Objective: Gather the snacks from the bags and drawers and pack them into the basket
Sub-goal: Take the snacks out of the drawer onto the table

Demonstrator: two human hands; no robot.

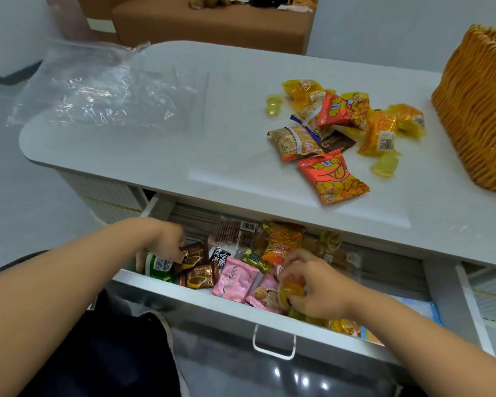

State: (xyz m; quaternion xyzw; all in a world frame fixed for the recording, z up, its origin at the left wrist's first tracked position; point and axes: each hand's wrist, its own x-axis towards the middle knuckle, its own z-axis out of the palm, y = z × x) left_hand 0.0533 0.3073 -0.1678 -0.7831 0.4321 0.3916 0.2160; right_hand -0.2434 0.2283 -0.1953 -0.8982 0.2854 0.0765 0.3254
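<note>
We see a white table [184, 133] filling most of the view, with a brown sofa [212, 21] behind it. Under the tabletop a wide drawer [212, 305] stands pulled out, a metal handle [274, 343] on its front. At the table's right edge sits a woven basket [478, 110], only partly in view. A crumpled clear plastic bag [98, 93] lies flat across the table's left end, hanging over the edge.

Between bag and basket we find a loose pile of snacks [335, 130] on the tabletop: orange and red packets, yellow wrappers and a dark brown sachet, with one red peanut packet [334, 174] lying nearest the drawer and a pale yellow jelly cup [385, 165] just beside it. A second jelly cup [274, 105] sits at the pile's left.

Inside the drawer more snacks lie jumbled: pink packets [235, 279], brown coffee sachets [198, 277], an orange packet [282, 242] and a chocolate-coloured bar [235, 233].

Our left hand [163, 242] reaches into the drawer's left end, fingers curled down onto a green packet [156, 266] with a barcode; we cannot tell whether it is gripped or only touched. Our right hand [318, 285] is curled around a small yellow jelly cup [292, 292], holding it just above the pink packets near the drawer's front.
</note>
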